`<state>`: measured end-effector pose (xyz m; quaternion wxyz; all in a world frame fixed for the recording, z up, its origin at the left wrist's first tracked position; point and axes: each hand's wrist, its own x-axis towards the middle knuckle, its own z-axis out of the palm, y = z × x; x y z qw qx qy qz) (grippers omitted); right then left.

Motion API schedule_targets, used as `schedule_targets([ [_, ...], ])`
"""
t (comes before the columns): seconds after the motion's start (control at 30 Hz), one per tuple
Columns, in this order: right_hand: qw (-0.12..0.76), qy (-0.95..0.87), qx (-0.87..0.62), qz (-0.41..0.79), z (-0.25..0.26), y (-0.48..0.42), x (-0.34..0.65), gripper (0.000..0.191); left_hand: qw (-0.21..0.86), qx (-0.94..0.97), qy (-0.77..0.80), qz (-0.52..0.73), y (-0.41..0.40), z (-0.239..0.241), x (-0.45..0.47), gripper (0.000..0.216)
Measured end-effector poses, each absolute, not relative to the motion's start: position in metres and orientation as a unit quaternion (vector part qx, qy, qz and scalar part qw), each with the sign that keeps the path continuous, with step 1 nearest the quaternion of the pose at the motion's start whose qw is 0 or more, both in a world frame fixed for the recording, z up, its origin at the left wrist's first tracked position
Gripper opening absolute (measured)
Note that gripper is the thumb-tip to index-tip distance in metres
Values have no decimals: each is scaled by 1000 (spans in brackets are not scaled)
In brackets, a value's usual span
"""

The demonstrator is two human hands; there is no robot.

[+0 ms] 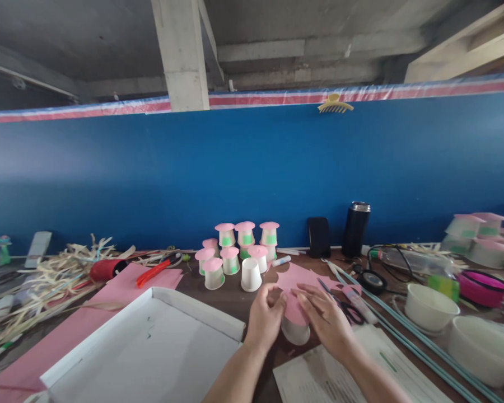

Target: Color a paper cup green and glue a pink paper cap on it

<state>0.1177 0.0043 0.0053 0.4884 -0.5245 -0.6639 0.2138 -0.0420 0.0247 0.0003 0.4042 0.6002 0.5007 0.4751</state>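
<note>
A pink paper disc lies on top of an upturned white paper cup on the table in front of me. My left hand is at the disc's left edge, its fingers curled and the thumb closed on the paper. My right hand rests on the disc's right side with fingers stretched out flat. Just behind, a bare upturned cup stands beside several cups with pink disc tops and green patches, such as the capped cup. Cut pink paper lies beyond my hands.
To the left are a white box lid, pink sheets and a red-orange cutter. Scissors, blue sticks, a printed paper and white bowls sit right. A black bottle stands by the blue partition.
</note>
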Motion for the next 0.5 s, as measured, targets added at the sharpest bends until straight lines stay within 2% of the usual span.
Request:
schedule_targets([
  [0.17,480,-665,-535,203,2,6,118,32,374,649,462,475,18,10,-42,32],
  [0.5,462,-674,-530,224,2,3,118,34,336,677,463,462,16,13,-43,32],
])
